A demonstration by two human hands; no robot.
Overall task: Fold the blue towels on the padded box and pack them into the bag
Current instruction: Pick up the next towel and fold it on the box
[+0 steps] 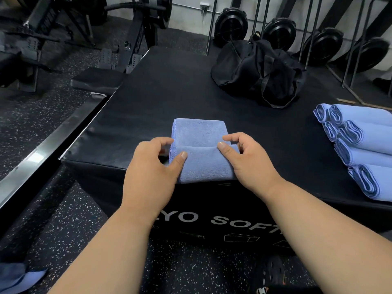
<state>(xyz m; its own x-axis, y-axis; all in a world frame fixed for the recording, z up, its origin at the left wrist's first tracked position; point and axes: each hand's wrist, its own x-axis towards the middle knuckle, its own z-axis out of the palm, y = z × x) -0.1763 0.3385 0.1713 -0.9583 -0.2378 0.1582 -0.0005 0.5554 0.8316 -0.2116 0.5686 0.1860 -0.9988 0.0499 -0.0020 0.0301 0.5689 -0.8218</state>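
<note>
A blue towel (198, 145) lies partly folded at the front edge of the black padded box (161, 98). My left hand (151, 166) grips the towel's left edge, thumb on top of the near flap. My right hand (244, 158) pinches the right edge of the same flap, thumb on top and fingers curled behind. A stack of several folded blue towels (360, 145) sits at the box's right edge. The black bag (258, 71) slumps at the far right of the box, its opening not clearly visible.
Another blue cloth (17, 276) lies on the speckled floor at bottom left. A metal rail (48, 145) runs along the box's left side. Gym machines stand at the back left, weight plates (280, 32) lean along the back wall. A black shoe (273, 272) shows below.
</note>
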